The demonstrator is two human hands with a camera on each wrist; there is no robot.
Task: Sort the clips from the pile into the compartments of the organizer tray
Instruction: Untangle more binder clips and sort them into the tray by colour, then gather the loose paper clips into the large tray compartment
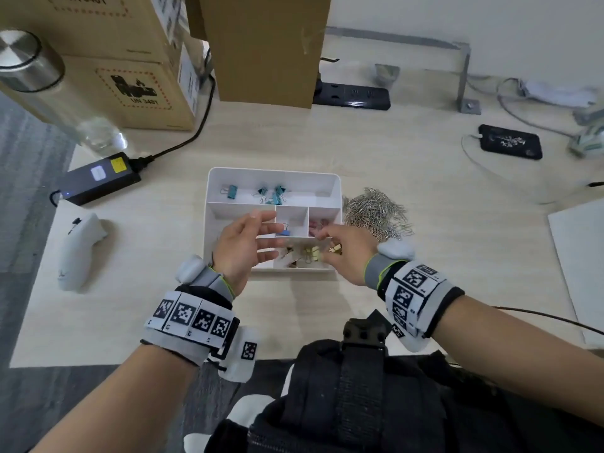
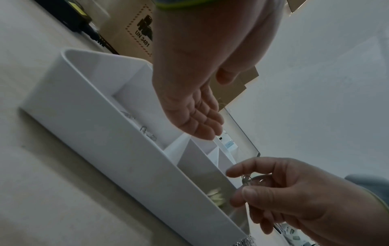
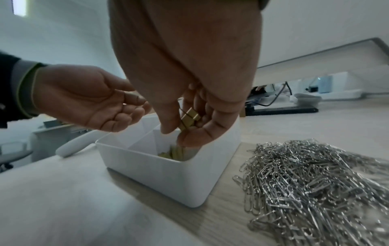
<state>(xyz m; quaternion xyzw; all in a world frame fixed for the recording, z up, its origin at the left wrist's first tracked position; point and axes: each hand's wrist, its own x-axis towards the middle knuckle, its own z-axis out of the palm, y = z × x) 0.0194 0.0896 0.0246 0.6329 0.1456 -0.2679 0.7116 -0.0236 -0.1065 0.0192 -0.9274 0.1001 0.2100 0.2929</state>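
The white organizer tray (image 1: 336, 191) sits mid-table; teal binder clips (image 1: 273, 194) lie in its back compartment, a blue clip (image 1: 285, 231) in a small middle one, and gold clips (image 1: 309, 255) in the front one. My right hand (image 1: 323, 246) hovers over the tray's front right compartment and grips a few gold binder clips (image 3: 188, 118) in its curled fingers. My left hand (image 1: 268, 235) floats palm-up over the tray's left side, fingers relaxed and empty. A pile of silver paper clips (image 3: 315, 183) lies on the table just right of the tray (image 3: 168, 174).
Cardboard boxes (image 1: 264, 47) and a black power strip (image 1: 353, 94) stand behind the tray. A black power adapter (image 1: 98, 178), a white controller (image 1: 80, 246) and a steel bottle (image 1: 29, 60) are at the left. A phone (image 1: 510, 142) and a white sheet (image 1: 581, 263) lie at the right.
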